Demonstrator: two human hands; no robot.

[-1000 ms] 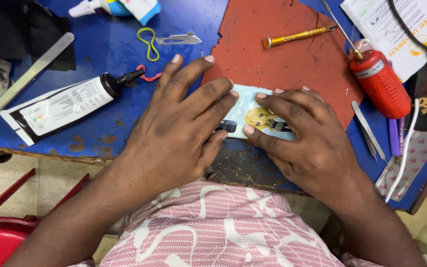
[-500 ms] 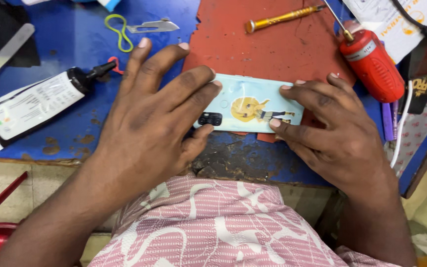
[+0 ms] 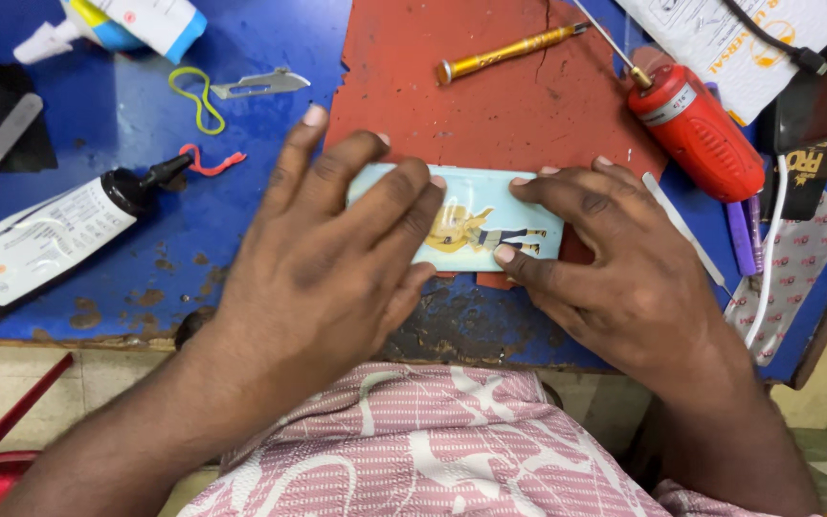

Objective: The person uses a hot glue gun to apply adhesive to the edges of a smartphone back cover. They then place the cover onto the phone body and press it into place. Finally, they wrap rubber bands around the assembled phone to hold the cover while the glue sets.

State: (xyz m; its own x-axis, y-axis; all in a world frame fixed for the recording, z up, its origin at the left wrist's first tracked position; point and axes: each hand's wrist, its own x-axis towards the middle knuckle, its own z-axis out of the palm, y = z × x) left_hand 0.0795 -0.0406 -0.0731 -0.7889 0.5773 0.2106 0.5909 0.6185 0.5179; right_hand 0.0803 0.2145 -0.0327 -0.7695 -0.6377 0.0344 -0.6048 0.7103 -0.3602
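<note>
Both hands pressed flat on a light blue phone case (image 3: 485,225), left hand (image 3: 337,249) covering its left end, right hand (image 3: 614,258) pinning its right end, red mat (image 3: 519,105) underneath.

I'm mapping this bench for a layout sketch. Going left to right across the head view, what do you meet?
Black-capped glue tube → yellow loop → left hand → picture-printed phone case → right hand → red torch-like tool → patterned cloth.
</note>
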